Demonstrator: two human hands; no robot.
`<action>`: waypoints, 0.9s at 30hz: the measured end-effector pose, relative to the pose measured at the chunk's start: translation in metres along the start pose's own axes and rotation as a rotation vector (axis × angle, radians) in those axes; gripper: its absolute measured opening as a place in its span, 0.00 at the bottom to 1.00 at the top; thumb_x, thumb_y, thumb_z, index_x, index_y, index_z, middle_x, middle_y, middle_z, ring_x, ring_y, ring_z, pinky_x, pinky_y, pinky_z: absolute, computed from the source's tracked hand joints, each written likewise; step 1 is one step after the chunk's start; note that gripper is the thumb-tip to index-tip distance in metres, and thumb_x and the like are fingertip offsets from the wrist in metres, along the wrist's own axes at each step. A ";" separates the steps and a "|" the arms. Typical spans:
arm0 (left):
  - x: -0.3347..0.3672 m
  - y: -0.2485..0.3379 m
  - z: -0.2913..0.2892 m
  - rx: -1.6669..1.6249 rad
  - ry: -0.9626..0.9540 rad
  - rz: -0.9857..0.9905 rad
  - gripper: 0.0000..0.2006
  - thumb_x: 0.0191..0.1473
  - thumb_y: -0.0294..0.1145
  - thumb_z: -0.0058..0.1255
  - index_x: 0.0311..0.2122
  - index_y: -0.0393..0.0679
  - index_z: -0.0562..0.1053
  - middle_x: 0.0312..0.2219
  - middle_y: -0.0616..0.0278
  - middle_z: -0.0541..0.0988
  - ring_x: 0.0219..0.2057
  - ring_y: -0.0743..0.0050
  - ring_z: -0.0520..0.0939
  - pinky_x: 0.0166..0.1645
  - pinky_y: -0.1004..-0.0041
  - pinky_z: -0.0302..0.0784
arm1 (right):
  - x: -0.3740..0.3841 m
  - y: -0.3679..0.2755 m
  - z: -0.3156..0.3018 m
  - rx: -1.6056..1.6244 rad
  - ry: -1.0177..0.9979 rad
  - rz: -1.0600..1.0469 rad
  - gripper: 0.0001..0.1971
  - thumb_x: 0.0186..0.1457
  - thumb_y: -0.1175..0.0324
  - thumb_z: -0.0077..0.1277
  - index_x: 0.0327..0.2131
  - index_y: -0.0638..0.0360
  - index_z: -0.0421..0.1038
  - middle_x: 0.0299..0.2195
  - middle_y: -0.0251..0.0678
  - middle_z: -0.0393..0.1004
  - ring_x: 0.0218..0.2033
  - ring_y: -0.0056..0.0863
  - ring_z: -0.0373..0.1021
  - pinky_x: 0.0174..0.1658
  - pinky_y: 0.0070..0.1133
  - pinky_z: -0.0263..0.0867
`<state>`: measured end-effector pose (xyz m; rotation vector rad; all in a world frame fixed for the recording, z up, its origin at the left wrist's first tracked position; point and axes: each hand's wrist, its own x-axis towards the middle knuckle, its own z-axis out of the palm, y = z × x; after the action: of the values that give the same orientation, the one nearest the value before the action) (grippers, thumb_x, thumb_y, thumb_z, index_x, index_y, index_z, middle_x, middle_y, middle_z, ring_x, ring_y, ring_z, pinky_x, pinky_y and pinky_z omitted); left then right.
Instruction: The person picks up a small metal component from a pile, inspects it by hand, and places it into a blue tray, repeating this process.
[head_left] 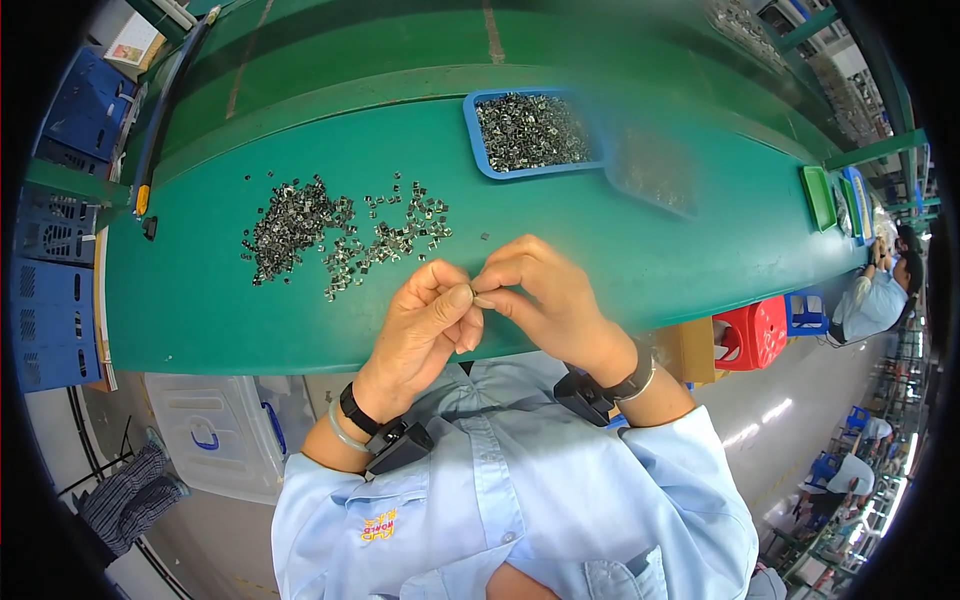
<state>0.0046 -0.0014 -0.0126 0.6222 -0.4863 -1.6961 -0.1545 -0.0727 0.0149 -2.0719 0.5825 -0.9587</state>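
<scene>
Over the near edge of the green table (590,250), my left hand (428,312) and my right hand (545,298) meet at the fingertips. Both hands pinch at the same spot, on a small dark part (474,291) that is mostly covered by thumbs and fingers. Beyond my left hand lies a heap of small black and silver metal parts (290,228). A looser scatter of the same parts (395,238) spreads to its right. Past my right hand stands a blue tray (484,160) filled with many such parts.
A blurred clear tray (655,170) sits right of the blue one. Blue crates (55,320) stack at the left, and a lidded clear bin (215,440) stands below the table. A red stool (755,333) and a co-worker (872,305) are at the right.
</scene>
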 end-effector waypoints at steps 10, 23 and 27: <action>-0.004 0.017 0.013 0.186 0.107 -0.022 0.09 0.57 0.36 0.48 0.32 0.42 0.68 0.23 0.62 0.75 0.18 0.79 0.72 0.21 0.80 0.64 | 0.004 0.003 -0.002 -0.067 0.020 -0.080 0.09 0.44 0.77 0.58 0.31 0.58 0.71 0.29 0.33 0.71 0.31 0.29 0.69 0.32 0.22 0.67; -0.006 0.007 0.012 -0.144 -0.066 -0.031 0.08 0.57 0.36 0.48 0.34 0.44 0.66 0.21 0.65 0.71 0.15 0.79 0.66 0.18 0.77 0.58 | 0.001 -0.008 0.003 0.118 0.058 -0.012 0.06 0.44 0.76 0.58 0.29 0.56 0.73 0.28 0.32 0.73 0.29 0.27 0.69 0.31 0.21 0.65; -0.007 0.009 0.011 -0.122 -0.098 -0.042 0.08 0.56 0.36 0.49 0.32 0.44 0.65 0.21 0.65 0.70 0.14 0.78 0.66 0.18 0.77 0.59 | 0.001 -0.010 0.001 0.090 0.034 -0.024 0.06 0.44 0.76 0.59 0.29 0.56 0.74 0.28 0.32 0.73 0.28 0.27 0.70 0.30 0.21 0.65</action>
<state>0.0058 0.0033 0.0028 0.4655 -0.4380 -1.7882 -0.1518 -0.0670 0.0229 -1.9907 0.5237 -1.0178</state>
